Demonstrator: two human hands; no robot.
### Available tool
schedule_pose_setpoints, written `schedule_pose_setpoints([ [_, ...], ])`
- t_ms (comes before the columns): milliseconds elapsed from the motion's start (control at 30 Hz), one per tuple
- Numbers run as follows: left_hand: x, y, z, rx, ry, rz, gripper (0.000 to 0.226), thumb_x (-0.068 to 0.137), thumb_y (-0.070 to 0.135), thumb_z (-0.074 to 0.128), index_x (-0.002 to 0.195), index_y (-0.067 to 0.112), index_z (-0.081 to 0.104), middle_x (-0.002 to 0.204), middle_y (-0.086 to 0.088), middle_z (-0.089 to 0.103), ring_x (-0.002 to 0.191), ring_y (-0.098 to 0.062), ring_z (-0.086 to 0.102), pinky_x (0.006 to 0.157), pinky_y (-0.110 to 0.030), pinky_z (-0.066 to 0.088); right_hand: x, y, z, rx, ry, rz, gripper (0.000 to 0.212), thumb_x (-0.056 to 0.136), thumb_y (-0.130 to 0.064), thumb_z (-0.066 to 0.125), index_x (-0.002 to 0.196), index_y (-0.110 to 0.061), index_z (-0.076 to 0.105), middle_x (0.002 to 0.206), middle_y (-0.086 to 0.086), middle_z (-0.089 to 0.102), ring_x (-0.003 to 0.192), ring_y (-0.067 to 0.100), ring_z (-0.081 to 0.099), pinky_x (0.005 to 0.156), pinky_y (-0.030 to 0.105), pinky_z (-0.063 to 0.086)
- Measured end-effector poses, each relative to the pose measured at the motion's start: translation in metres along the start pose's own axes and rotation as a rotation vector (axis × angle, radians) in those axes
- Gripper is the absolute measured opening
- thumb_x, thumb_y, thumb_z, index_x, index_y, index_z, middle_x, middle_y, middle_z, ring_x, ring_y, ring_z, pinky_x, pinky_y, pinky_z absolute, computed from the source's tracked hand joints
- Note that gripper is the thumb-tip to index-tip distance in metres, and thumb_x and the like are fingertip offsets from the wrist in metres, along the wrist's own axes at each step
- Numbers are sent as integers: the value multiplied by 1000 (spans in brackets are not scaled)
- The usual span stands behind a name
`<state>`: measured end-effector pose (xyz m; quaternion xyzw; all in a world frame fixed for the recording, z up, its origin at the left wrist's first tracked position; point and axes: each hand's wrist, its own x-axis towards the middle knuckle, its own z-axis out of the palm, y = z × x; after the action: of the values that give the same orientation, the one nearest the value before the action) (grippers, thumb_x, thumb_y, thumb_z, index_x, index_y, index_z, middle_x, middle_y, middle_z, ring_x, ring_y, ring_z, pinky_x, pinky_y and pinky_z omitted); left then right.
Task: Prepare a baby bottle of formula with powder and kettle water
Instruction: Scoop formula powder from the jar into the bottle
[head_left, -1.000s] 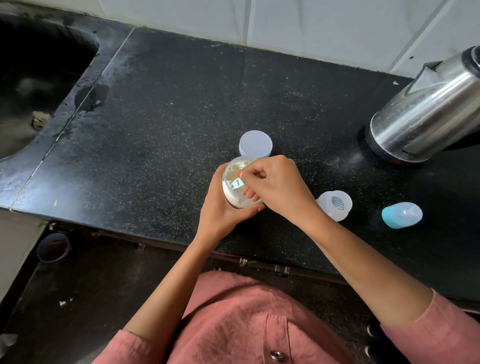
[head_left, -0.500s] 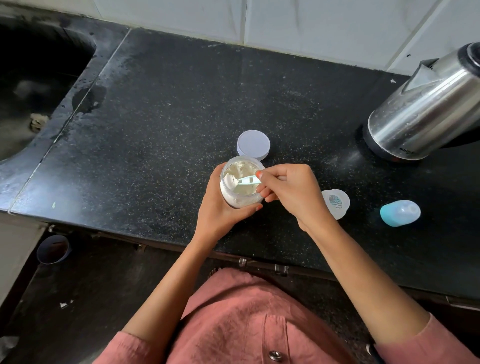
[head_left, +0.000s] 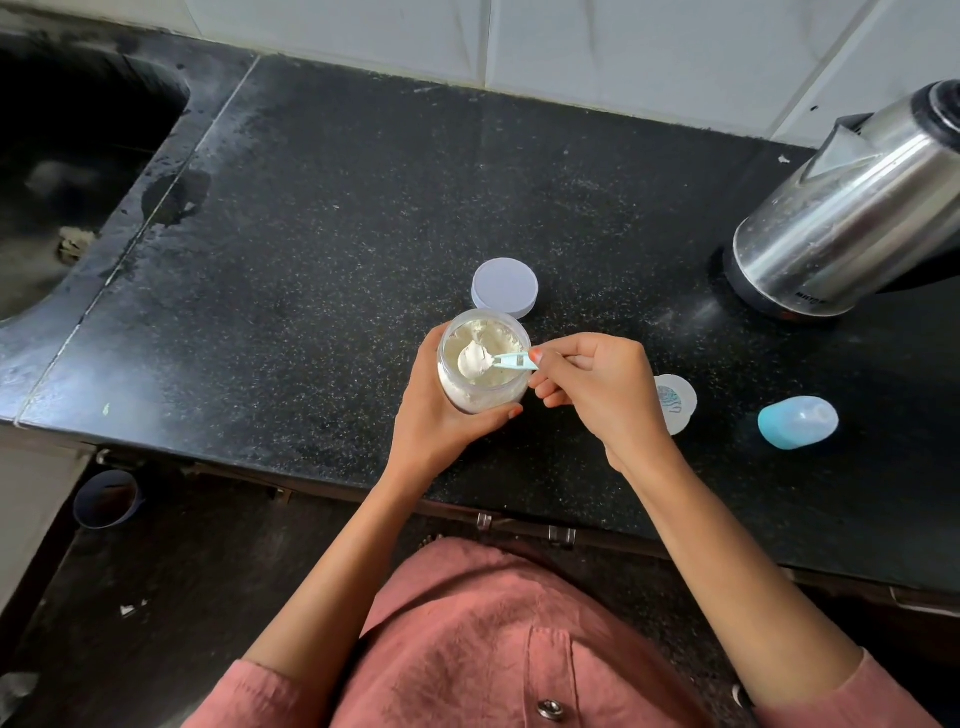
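My left hand (head_left: 431, 421) grips a clear jar (head_left: 480, 387) of pale formula powder, held just above the black counter's front part. My right hand (head_left: 597, 389) pinches the handle of a small light-blue scoop (head_left: 491, 361), whose bowl sits heaped with powder over the jar's open mouth. The jar's white lid (head_left: 505, 287) lies flat on the counter just behind the jar. To the right of my right hand stands the open baby bottle (head_left: 675, 402), partly hidden by my wrist. The bottle's blue cap (head_left: 797, 421) lies on its side further right.
A steel electric kettle (head_left: 852, 218) stands at the back right on the black counter (head_left: 337, 218). A dark sink (head_left: 62, 156) lies at the far left. White wall tiles run along the back. A dark cup (head_left: 106, 499) sits on the floor below the counter edge.
My right hand drew back to the right out of the jar's mouth, bringing the scoop up heaped with powder. My left hand kept hold of the jar.
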<state>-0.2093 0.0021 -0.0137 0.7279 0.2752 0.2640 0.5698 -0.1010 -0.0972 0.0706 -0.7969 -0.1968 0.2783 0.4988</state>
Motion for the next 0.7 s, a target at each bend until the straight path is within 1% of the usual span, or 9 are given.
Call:
schedule_pose_setpoints([
  [100,0,-1,0,-4,4,3,78,53,39,81,118,43,38,115,34,49,111,6,50,89,-7,37,-2,3,0,-10,10,-13,7,84,-13,64,86,-9,68,63,0,67,51,2,61,51,13,49],
  [267,0,-2,0,-2,2,9,79,54,37,82,119,42,37,115,35,48,111,7,49,89,-7,37,-2,4,0,27,16,-9,5,85,-11,62,84,-9,67,63,1,67,49,2,60,50,13,48],
  [367,0,-2,0,10,6,9,80,55,30,85,118,43,37,117,27,50,111,7,49,89,-7,37,-2,5,0,93,-4,36,6,86,-9,61,85,-8,67,62,2,66,49,2,60,50,14,48],
  [433,0,-2,0,16,9,18,79,56,28,85,117,44,37,117,24,50,110,8,49,88,-6,36,-2,6,-1,161,-29,95,9,86,-9,61,91,-5,67,64,3,67,51,1,60,51,14,48],
  [500,0,-1,0,7,3,21,79,55,33,84,117,44,37,118,23,50,111,7,49,88,-6,37,-2,7,-1,187,-38,120,12,86,-9,60,95,-4,66,66,4,67,52,2,60,52,14,48],
  [600,0,1,-1,-18,-6,19,78,54,39,81,119,43,37,120,19,50,112,4,50,91,-9,38,-3,6,-3,172,-38,99,12,87,-10,60,95,-4,66,67,4,68,53,3,61,53,15,49],
  [700,-1,1,0,-49,-21,21,82,54,40,81,123,36,38,123,15,49,115,1,49,95,-14,39,-4,5,-5,157,-39,81,12,87,-11,60,95,-4,66,68,4,68,55,4,61,54,16,48],
])
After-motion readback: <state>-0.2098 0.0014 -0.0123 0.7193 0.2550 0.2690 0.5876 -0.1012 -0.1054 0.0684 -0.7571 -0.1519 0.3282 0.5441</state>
